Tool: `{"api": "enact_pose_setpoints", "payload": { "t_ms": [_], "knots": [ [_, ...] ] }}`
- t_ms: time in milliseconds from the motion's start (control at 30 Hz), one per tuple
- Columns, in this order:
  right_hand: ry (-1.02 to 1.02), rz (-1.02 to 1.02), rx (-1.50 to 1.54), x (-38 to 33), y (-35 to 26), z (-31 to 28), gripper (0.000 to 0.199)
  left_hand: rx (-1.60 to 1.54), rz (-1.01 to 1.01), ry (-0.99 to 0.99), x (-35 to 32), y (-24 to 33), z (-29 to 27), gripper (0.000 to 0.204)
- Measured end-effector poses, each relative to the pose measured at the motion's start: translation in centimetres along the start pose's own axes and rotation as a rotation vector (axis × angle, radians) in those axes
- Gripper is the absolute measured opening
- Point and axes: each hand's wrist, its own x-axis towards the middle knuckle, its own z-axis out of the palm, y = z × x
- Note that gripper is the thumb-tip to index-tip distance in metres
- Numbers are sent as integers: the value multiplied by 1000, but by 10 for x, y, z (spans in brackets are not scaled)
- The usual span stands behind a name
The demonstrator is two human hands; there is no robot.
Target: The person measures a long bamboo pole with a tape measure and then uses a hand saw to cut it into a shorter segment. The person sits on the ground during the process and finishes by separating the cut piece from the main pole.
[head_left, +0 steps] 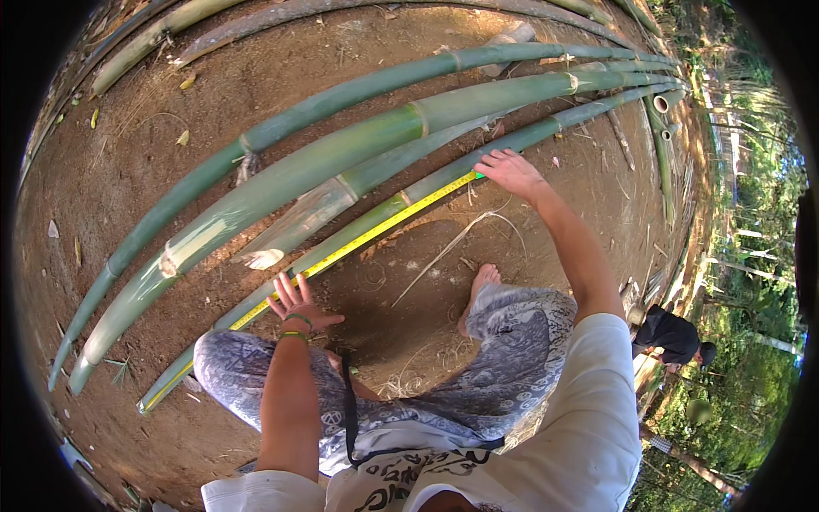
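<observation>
- Fingers of the left hand (pixel 299 305) are spread wide and press down on a yellow measuring tape (pixel 375 232), pinning it against the nearest long green bamboo pole (pixel 520 139) lying on the brown dirt ground (pixel 128 171); they grip nothing.
- Fingers of the right hand (pixel 512 173) lie loosely open, palm down, at the far end of that tape, holding it flat on the same pole rather than clasping it.
- Between the two sets of fingers the tape runs taut and straight along the pole, so the span looks already laid out.
- Judging from this, the stretching of the tape is done; I see no marking tool at either set of fingers, and whether any mark sits on the pole is too small to tell.
- Beyond the fingers, further from the person, lie three thicker green bamboo poles (pixel 341 154), side by side, one of them scraped pale near its lower end.
- Near the right fingers, on the body side, a bare foot (pixel 483 282) rests on the dirt below patterned grey trousers (pixel 512 341).
- Well apart, past the right forearm, another person in dark clothing (pixel 674 334) bends over.
</observation>
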Motion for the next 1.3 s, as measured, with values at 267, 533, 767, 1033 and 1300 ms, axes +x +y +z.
{"api": "enact_pose_setpoints", "payload": {
  "t_ms": [267, 533, 767, 1033, 1300],
  "knots": [
    [13, -24, -75, -37, 114, 40, 36, 54, -79, 125, 10, -1, 19, 171],
    [85, -72, -128, -68, 235, 86, 36, 55, -179, 257, 8, 2, 31, 171],
    [133, -46, -125, -86, 290, 118, 33, 72, -211, 256, 13, 10, 30, 172],
    [30, 20, -97, -107, 339, 131, 34, 102, -228, 370, 25, -3, 54, 177],
    [98, 36, -131, -119, 361, 139, 34, 102, -245, 319, 21, -1, 46, 176]
  ]
}}
